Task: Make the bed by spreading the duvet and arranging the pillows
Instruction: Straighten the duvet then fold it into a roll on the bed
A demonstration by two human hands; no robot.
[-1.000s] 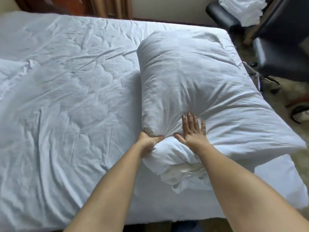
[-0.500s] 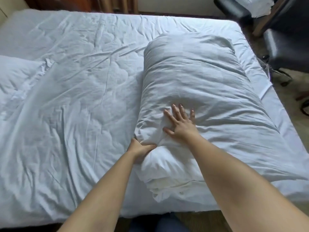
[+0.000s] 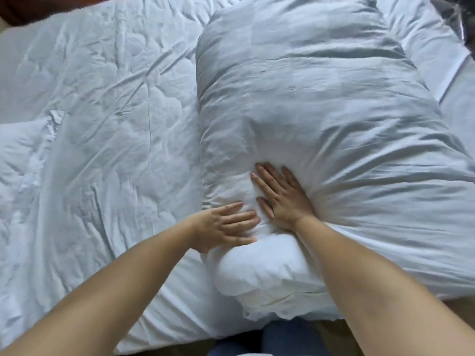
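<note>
I read this as pillow-arranging: both hands flat, fingers straight, gripping nothing. Right hand [image 3: 282, 199] presses a dent into the big pillow [image 3: 321, 111]; left hand [image 3: 226, 228] pushes its near left edge. Pillow lies lengthwise on the duvet [image 3: 102, 124], right half of bed, near end overhanging. Next: grab and rotate it.
</note>
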